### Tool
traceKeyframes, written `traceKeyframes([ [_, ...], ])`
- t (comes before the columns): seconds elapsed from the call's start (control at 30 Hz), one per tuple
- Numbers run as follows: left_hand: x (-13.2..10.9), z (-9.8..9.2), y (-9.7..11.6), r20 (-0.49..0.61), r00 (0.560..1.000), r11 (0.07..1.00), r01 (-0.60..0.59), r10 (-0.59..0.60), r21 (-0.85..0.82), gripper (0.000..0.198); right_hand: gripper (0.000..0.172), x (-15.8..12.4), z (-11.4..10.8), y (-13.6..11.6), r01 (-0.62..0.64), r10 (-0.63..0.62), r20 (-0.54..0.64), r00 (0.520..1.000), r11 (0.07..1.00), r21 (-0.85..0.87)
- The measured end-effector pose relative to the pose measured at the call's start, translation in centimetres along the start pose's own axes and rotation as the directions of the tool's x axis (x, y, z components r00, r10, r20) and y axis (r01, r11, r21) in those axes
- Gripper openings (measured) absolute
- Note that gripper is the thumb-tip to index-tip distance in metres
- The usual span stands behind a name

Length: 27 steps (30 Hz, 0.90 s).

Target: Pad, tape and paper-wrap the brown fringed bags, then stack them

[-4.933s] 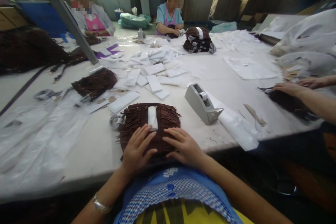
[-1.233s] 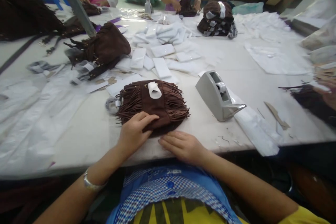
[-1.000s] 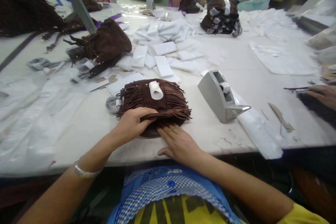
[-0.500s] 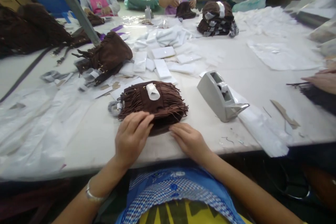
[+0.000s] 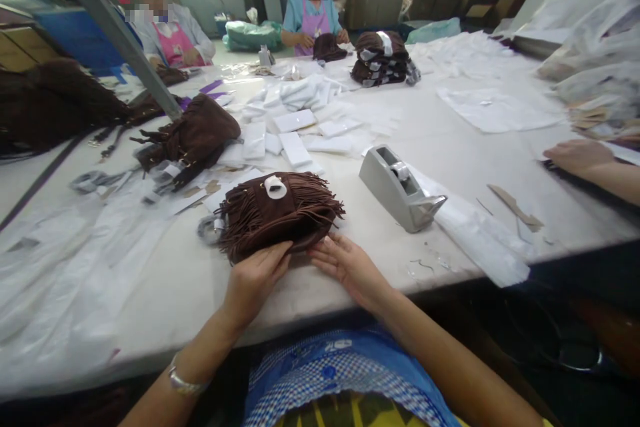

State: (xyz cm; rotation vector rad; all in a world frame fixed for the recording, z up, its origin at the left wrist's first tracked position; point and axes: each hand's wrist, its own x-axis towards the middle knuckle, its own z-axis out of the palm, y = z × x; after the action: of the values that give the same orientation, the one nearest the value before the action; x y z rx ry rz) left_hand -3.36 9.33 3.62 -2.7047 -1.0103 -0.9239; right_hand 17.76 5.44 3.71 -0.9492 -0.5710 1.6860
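A dark brown fringed handbag lies on the table in front of me, its mouth gaping toward my body. A white paper wrap is fixed on its upper face. My left hand grips the near rim of the mouth, fingers together along the edge. On the same rim, farther right, my right hand pinches the edge with the thumb above and the fingers beneath. At the bag's left end sits a clear-wrapped piece. A grey tape dispenser stands right of the bag.
White packets spread behind the bag, with another brown bag at left. Plastic sheets cover the left side. Stacked bags stand farther back. A co-worker's hand is at right; two people work across the table.
My left hand has come down from over the mouth to its near rim, and the right hand's fingers have slid under the edge. The front rim is lifted. My view has tilted up.
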Motion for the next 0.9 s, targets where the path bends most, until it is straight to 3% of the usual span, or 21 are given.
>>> traceKeyframes([
  [0.07, 0.2, -0.4, 0.4, 0.004, 0.998, 0.995, 0.055, -0.055, -0.082, 0.023, 0.048, -0.4, 0.9, 0.6, -0.073, 0.065, 0.103, 0.993, 0.995, 0.074],
  [0.13, 0.4, -0.7, 0.7, 0.03, 0.997, 0.984, 0.076, -0.072, -0.164, 0.022, 0.05, -0.6, 1.4, 1.1, -0.085, 0.077, 0.13, 0.989, 0.995, 0.057],
  [0.27, 0.9, -0.7, 0.9, 0.194, 0.971, 0.942, 0.191, -0.14, -0.276, 0.027, 0.048, -0.6, 1.7, 1.8, -0.09, 0.09, 0.004, 0.996, 0.996, 0.017],
  [0.4, 1.8, -0.3, 1.0, 0.315, 0.936, 0.945, 0.237, -0.158, -0.228, 0.038, 0.045, -0.3, 1.7, 2.1, -0.056, 0.057, -0.087, 0.995, 0.998, 0.024],
  [0.53, 2.9, -0.1, 0.2, 0.294, 0.945, 0.982, 0.173, -0.145, -0.07, 0.045, 0.042, -0.3, 1.9, 2.1, -0.069, 0.07, -0.127, 0.989, 0.997, 0.017],
  [0.63, 2.9, -0.8, -0.7, 0.147, 0.98, 0.991, 0.135, -0.131, -0.018, 0.039, 0.036, -0.6, 2.0, 2.1, -0.128, 0.125, -0.159, 0.979, 0.992, -0.01],
  [0.7, 2.1, -1.5, -0.8, 0.008, 0.998, 0.997, 0.062, -0.062, -0.041, 0.037, 0.033, -0.7, 2.0, 1.9, -0.164, 0.159, -0.186, 0.97, 0.986, -0.012],
  [0.77, 0.9, -2.0, -0.2, -0.071, 0.993, 0.993, -0.097, 0.092, -0.07, 0.041, 0.031, -0.7, 2.0, 1.7, -0.189, 0.186, -0.208, 0.96, 0.982, 0.007],
  [0.83, -0.3, -2.1, 0.6, -0.037, 0.97, 0.966, -0.243, 0.241, -0.092, 0.044, 0.028, -0.5, 1.9, 1.5, -0.204, 0.206, -0.218, 0.954, 0.978, 0.032],
  [0.9, -1.1, -1.9, 1.0, 0.032, 0.956, 0.953, -0.286, 0.291, -0.104, 0.046, 0.026, -0.3, 1.7, 1.2, -0.226, 0.231, -0.216, 0.949, 0.973, 0.048],
])
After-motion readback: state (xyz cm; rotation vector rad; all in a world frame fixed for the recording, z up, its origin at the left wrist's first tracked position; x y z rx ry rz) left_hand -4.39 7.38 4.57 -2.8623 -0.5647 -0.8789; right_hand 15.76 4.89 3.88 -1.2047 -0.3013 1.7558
